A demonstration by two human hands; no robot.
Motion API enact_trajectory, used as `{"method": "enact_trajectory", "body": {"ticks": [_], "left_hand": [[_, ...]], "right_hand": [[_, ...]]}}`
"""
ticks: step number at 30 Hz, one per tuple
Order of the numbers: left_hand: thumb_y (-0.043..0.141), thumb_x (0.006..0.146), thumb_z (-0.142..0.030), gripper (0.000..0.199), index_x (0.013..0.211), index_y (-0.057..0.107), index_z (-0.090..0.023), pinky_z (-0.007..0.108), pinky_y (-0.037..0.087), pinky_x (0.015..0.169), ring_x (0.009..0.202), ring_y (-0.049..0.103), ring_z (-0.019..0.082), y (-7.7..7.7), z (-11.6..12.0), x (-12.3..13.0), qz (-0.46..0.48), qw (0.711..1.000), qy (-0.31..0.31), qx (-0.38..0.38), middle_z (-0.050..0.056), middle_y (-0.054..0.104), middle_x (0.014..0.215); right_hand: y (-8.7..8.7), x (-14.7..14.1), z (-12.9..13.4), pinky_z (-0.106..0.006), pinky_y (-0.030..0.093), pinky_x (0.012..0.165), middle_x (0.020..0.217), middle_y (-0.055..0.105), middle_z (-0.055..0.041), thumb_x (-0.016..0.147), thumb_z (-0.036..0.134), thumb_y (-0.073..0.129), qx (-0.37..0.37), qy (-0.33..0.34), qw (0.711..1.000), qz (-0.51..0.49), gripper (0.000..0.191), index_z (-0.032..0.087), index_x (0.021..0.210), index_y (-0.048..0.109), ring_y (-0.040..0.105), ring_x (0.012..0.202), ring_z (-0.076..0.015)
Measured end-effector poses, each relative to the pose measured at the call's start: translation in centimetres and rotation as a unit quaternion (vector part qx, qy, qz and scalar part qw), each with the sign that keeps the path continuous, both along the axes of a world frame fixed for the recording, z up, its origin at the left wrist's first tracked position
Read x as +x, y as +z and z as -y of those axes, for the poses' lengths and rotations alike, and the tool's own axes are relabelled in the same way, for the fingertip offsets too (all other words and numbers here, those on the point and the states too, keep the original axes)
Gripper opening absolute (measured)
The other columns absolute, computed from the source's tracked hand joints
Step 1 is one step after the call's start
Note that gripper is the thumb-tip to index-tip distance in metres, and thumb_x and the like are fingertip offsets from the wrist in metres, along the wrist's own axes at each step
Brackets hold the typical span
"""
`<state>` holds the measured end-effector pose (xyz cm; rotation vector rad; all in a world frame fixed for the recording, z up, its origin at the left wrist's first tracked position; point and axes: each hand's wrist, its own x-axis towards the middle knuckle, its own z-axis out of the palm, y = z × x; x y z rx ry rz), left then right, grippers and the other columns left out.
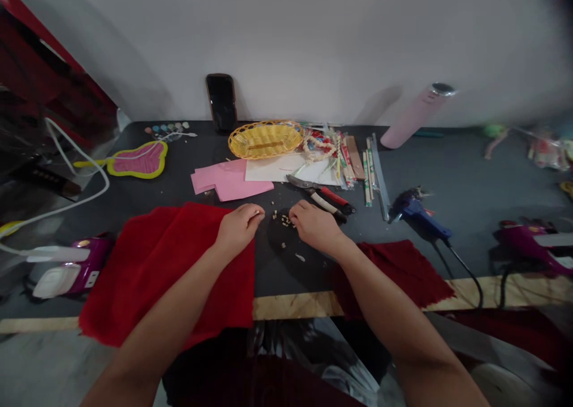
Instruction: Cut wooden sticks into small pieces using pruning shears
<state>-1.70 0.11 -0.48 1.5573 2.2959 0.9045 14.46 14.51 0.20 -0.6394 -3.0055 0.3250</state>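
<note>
My left hand is closed in a pinch over the corner of a bright red cloth. A tiny pale bit shows at its fingertips, too small to name. Across from it, my right hand has its fingers bent together at the edge of a small heap of cream pieces; whatever it may hold is hidden. A few more scraps lie on the dark tabletop just nearer to me. Pruning shears with one red and one white handle rest beyond my right hand. Pink paper lies beyond my left.
A yellow basket and a leaning phone stand by the wall. Right of them are wrapped sticks, a pink bottle and a blue glue gun with its cord. A dark red cloth hangs over the front edge.
</note>
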Motion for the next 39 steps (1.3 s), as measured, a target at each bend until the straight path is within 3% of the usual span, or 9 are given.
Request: {"method": "enact_trajectory", "body": {"ticks": [6,11,16,20,24,31,39], "left_hand": [[0.047,0.088,-0.028,0.018,0.092,0.063,-0.023,0.028,0.046,0.076,0.09,0.063,0.018,0.2,0.2,-0.4,-0.021,1.0,0.023,0.002,0.003,0.069,0.097],[0.045,0.088,-0.027,0.019,0.091,0.063,-0.022,0.029,0.046,0.073,0.085,0.063,0.02,1.5,0.4,-2.1,-0.073,0.993,0.092,0.0,0.004,0.07,0.094],[0.047,0.085,-0.026,0.018,0.091,0.063,-0.023,0.03,0.044,0.072,0.085,0.063,0.022,2.8,-1.1,-6.4,-0.135,0.975,0.165,-0.061,0.005,0.07,0.093],[0.049,0.083,-0.027,0.02,0.095,0.065,-0.023,0.03,0.044,0.075,0.092,0.062,0.023,2.7,-3.2,-10.7,-0.141,0.955,0.233,-0.117,0.007,0.07,0.098],[0.047,0.084,-0.027,0.024,0.099,0.066,-0.023,0.03,0.043,0.075,0.093,0.062,0.023,2.1,-5.3,-13.3,-0.147,0.954,0.233,-0.121,0.007,0.07,0.102],[0.048,0.083,-0.026,0.026,0.096,0.069,-0.022,0.031,0.044,0.077,0.094,0.061,0.023,1.5,-8.0,-14.2,-0.147,0.958,0.206,-0.137,0.009,0.068,0.104],[0.049,0.082,-0.028,0.025,0.098,0.068,-0.023,0.031,0.045,0.075,0.093,0.062,0.023,1.5,-7.2,-14.7,-0.125,0.958,0.226,-0.127,0.007,0.069,0.103]], "right_hand": [[-1.1,0.4,-1.3,-0.027,0.04,0.068,0.097,0.059,-0.0051,0.092,0.024,0.042,-0.058,-0.02,0.992,-0.108,0.015,0.021,0.093,0.057,0.057,0.083,-0.0167],[-1.1,0.9,-2.7,-0.029,0.043,0.076,0.094,0.06,-0.0054,0.089,0.021,0.044,-0.11,-0.029,0.965,-0.238,0.015,0.021,0.094,0.058,0.057,0.085,-0.0173],[-0.7,0.9,-2.8,-0.03,0.045,0.076,0.09,0.061,-0.0057,0.088,0.021,0.045,-0.145,0.003,0.958,-0.248,0.015,0.021,0.093,0.059,0.058,0.084,-0.018],[-1.2,0.8,-2.9,-0.03,0.046,0.076,0.095,0.061,-0.0061,0.087,0.021,0.045,-0.157,0.003,0.958,-0.24,0.018,0.02,0.095,0.061,0.059,0.084,-0.0174],[-1.5,0.8,-3.1,-0.031,0.046,0.079,0.096,0.062,-0.006,0.087,0.02,0.046,-0.155,0.005,0.96,-0.232,0.018,0.02,0.095,0.062,0.059,0.087,-0.0176],[-1.5,0.9,-3.2,-0.033,0.047,0.08,0.094,0.063,-0.0064,0.088,0.021,0.046,-0.153,0.03,0.964,-0.217,0.019,0.02,0.097,0.063,0.059,0.087,-0.0181],[-1.6,1.2,-3.5,-0.032,0.049,0.082,0.097,0.062,-0.0069,0.091,0.023,0.043,-0.153,0.024,0.96,-0.235,0.021,0.022,0.1,0.062,0.06,0.09,-0.0183]]}}
